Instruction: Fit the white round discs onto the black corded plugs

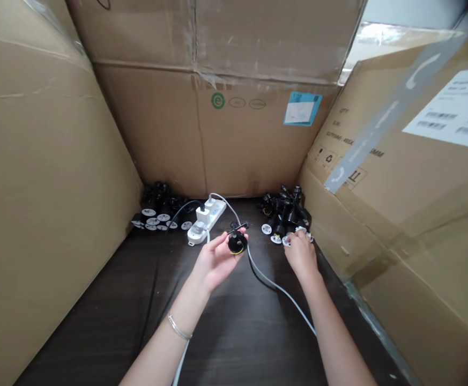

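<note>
In the middle of the view my left hand (220, 262) grips a small black lamp housing (237, 242), round and hollow, with a yellow wire at its rim and a dark bracket on top. Farther right, my right hand (301, 252) reaches to the front of a pile of similar black lamp housings (288, 212). Its fingers are closed at a white disc (286, 240) there, and the fingertips are partly hidden. More white discs with small parts on them lie along this pile's front edge.
A second pile of black housings with white discs (153, 221) sits at the back left. Between the piles is a white power strip (206, 221) with plugs; a grey cable (282, 289) crosses the dark table (234, 343). Cardboard boxes (250, 145) wall in the left, back and right.
</note>
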